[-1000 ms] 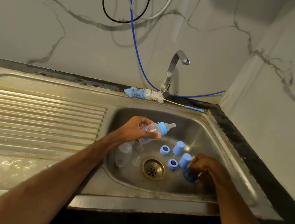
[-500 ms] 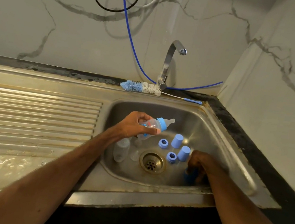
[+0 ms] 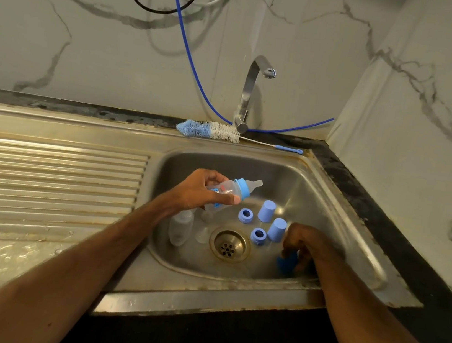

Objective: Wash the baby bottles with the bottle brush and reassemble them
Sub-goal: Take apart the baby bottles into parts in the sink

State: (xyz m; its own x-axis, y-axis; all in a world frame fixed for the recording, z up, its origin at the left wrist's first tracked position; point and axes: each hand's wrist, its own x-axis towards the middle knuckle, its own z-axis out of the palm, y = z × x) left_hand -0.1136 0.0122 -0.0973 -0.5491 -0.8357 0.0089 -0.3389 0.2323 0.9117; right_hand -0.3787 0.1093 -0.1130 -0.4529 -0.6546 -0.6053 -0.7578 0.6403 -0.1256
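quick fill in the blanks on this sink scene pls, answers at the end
1. The left hand grips a bottle with a ____ collar.
2. Near the drain lie ____ loose blue rings.
3. The bottle brush lies at the foot of the ____.
4. The dark blue piece is gripped by the ____.
Missing: blue; two; tap; right hand.

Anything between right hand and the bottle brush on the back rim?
Only low things: blue caps and rings on the sink floor. The tap base stands beside the bottle brush. The right hand grips a blue piece.
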